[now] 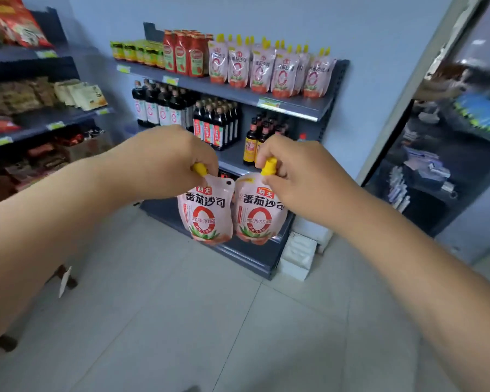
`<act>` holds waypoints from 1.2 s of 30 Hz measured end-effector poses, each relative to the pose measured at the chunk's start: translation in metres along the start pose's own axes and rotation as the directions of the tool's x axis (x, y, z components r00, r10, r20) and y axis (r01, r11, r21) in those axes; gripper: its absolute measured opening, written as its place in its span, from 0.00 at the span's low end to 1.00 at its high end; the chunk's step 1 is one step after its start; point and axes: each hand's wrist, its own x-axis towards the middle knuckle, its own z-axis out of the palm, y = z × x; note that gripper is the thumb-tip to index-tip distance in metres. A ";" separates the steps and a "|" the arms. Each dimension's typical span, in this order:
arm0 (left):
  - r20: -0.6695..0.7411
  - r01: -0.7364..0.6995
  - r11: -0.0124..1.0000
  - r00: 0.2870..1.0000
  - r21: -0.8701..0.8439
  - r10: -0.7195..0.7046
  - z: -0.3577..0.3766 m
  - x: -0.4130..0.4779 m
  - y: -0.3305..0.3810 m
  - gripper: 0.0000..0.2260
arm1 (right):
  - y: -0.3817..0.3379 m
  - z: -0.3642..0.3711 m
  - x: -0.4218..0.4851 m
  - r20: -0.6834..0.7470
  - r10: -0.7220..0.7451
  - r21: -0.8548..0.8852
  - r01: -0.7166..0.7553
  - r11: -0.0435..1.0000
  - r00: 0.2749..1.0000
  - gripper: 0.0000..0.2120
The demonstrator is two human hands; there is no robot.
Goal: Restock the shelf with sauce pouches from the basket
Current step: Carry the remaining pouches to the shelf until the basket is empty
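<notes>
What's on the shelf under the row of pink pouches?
Dark sauce bottles stand there in groups. The left hand, right hand, left pouch and right pouch hide part of its front.

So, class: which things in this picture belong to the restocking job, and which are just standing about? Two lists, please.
Job: left pouch, gripped by the left hand; right pouch, gripped by the right hand; top shelf; row of pouches on it.
Just there: dark bottles; red bottles; snack packs; white boxes on the floor.
</notes>
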 end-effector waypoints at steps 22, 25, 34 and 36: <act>0.021 -0.249 0.956 0.967 -0.153 0.255 0.067 0.412 -0.194 0.10 | 0.243 -0.032 0.280 -0.149 0.268 -0.095 -0.284 0.954 0.952 0.12; 0.021 -0.254 0.954 0.965 -0.163 0.260 0.073 0.462 -0.203 0.10 | 0.278 -0.043 0.311 -0.155 0.289 -0.083 -0.304 0.949 0.945 0.11; 0.005 -0.306 0.935 0.950 -0.180 0.312 0.096 0.603 -0.232 0.13 | 0.352 -0.053 0.389 -0.174 0.302 -0.484 -0.348 0.803 0.937 0.12; 0.000 -0.352 0.920 0.934 -0.175 0.357 0.097 0.632 -0.230 0.13 | 0.366 -0.057 0.397 -0.253 0.276 -0.503 -0.370 0.781 0.927 0.11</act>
